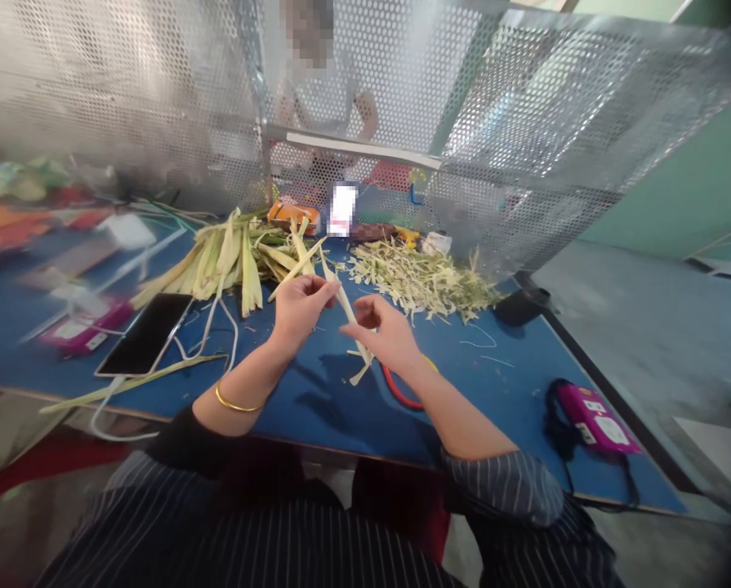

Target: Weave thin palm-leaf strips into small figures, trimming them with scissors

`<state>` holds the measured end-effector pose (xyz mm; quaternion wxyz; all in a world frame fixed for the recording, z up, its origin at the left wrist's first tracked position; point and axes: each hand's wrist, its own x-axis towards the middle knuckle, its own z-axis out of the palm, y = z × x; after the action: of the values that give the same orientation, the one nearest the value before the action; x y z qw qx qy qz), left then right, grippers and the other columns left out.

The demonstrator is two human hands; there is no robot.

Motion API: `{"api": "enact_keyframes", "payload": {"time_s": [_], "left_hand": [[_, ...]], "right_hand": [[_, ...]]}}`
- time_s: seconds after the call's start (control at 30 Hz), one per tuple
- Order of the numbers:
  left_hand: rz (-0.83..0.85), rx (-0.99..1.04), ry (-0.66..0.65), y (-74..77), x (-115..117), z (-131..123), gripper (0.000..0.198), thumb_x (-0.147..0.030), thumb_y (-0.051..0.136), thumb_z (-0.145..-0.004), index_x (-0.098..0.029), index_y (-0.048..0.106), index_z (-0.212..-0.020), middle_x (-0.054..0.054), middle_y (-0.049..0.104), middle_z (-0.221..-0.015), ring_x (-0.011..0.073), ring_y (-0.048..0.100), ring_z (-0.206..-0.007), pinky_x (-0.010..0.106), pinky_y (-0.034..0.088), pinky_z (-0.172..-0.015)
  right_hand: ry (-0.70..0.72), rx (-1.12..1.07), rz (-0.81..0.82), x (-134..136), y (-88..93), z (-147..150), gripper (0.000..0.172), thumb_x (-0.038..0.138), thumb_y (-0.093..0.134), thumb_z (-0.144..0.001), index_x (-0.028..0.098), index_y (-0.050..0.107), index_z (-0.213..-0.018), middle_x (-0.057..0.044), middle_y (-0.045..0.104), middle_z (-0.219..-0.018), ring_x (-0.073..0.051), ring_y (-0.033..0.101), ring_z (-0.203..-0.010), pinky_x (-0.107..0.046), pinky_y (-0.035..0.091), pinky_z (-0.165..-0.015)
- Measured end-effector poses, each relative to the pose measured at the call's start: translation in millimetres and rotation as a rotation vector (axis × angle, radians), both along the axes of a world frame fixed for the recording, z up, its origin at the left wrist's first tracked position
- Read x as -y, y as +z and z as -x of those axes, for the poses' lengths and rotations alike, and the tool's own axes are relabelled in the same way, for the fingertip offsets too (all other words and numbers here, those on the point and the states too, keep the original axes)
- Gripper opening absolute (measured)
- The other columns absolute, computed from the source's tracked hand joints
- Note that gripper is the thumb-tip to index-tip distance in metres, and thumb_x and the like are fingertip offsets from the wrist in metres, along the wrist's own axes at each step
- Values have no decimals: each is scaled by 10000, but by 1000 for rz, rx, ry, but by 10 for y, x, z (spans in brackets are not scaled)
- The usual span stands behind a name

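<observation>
A pale corn husk strip (344, 302) runs between my two hands above the blue table (475, 408). My left hand (297, 310) pinches its upper part between thumb and fingertips. Lower down, the fingers of my right hand (393, 331) close around the same strip, and its frayed end hangs below. Another narrow husk piece (304, 263) shows just behind my left hand; whether that hand touches it I cannot tell. Beyond my left hand lies a pile of whole husks (236, 253). Shredded husk bits (426, 278) are heaped beyond my right hand.
A phone (144, 335) with white cables lies at left, a lit phone (342, 209) stands at the back. A red loop (402, 394) lies under my right forearm. Purple boxes (598, 419) and a black cup (523, 305) sit at right. Perforated metal panels (365, 98) border the back; a person stands behind.
</observation>
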<state>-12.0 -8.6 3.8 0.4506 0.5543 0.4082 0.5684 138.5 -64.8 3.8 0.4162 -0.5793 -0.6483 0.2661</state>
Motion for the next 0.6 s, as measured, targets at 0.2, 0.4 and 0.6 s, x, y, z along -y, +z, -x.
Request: {"api": "enact_keyframes", "payload": {"time_s": [0.2,0.4,0.6], "left_hand": [[-138,-209,64,-30,-51,63,246,-396,636,-721,-160,628,-654,-4,581,-564,109,513,-526,227,398,-518],[-81,-166,-59,-17,-102,76,249,-393,613,-746,-164,589,-652,-19,526,-546,92,463,-502,221,373,-508],[-18,-100,-109,6,-75,47,265,-394,601,-759,-158,560,-645,-12,519,-553,87,458,-503,214,372,-508]], "right_hand": [[-23,185,-111,-159,81,219,181,399,557,-790,228,501,-813,14,610,-668,-142,570,-606,-268,418,-595],[132,-189,37,-270,-10,150,227,419,429,-860,220,508,-783,5,619,-656,-134,594,-531,-265,460,-533],[99,-152,3,-253,36,43,184,401,464,-843,223,510,-831,44,511,-531,-109,486,-451,-245,400,-484]]}}
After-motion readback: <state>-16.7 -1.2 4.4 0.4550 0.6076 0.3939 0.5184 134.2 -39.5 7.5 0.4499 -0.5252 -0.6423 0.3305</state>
